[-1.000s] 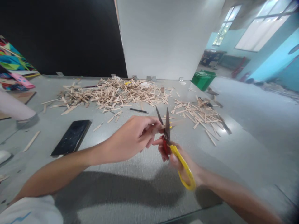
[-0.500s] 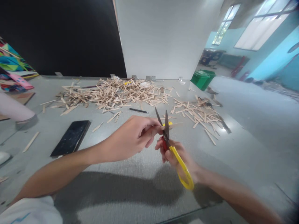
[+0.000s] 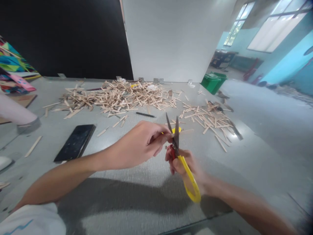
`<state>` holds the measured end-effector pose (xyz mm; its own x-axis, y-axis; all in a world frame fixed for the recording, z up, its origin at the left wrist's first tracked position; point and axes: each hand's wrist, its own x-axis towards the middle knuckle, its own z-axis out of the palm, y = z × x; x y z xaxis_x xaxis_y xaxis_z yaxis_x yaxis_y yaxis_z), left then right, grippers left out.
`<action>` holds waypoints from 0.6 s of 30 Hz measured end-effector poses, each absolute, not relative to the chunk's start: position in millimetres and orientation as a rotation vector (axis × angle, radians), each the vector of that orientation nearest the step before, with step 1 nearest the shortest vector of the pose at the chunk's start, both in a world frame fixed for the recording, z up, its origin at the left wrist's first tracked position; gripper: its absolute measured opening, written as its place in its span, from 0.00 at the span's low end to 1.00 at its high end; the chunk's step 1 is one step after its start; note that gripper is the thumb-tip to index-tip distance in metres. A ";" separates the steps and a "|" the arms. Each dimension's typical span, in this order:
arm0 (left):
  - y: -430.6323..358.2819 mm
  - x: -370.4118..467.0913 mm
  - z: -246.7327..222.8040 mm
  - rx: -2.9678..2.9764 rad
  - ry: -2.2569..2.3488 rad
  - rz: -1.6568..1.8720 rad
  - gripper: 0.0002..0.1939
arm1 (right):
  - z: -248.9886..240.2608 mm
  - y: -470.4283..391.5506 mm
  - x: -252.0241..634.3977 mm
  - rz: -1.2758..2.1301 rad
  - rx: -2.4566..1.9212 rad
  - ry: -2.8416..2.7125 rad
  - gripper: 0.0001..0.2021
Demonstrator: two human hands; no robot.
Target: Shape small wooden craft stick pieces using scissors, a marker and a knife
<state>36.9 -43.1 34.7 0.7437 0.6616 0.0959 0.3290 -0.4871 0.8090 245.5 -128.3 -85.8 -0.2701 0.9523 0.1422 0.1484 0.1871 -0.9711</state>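
My left hand [image 3: 146, 143] pinches a thin wooden stick [image 3: 187, 131] between thumb and fingertips. The stick's far part reaches rightward past the blades of a pair of scissors [image 3: 191, 181], which has a large yellow handle and some red near the pivot. With fingers wrapped round the handles, my right hand [image 3: 187, 163] holds the scissors upright, points away from me. The blades stand apart, close to my left fingertips. Behind them shows a small yellow object [image 3: 179, 129], partly hidden.
A heap of wooden sticks [image 3: 122, 98] spans the back of the grey table, and a smaller pile [image 3: 210, 117] lies right. A black pen [image 3: 146, 115] rests before the heap. At left are a phone [image 3: 75, 143] and a pale cylinder [image 3: 17, 109]. A green bin [image 3: 212, 83] stands beyond.
Both hands and the scissors have shifted slightly right in view, along with a small camera shift. The blades remain apart, and less of the stick shows near my left fingertips.
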 end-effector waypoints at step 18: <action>-43.5 35.5 38.3 2.139 0.695 0.483 0.16 | -89.7 -130.5 244.0 1.097 -1.098 -1.629 0.25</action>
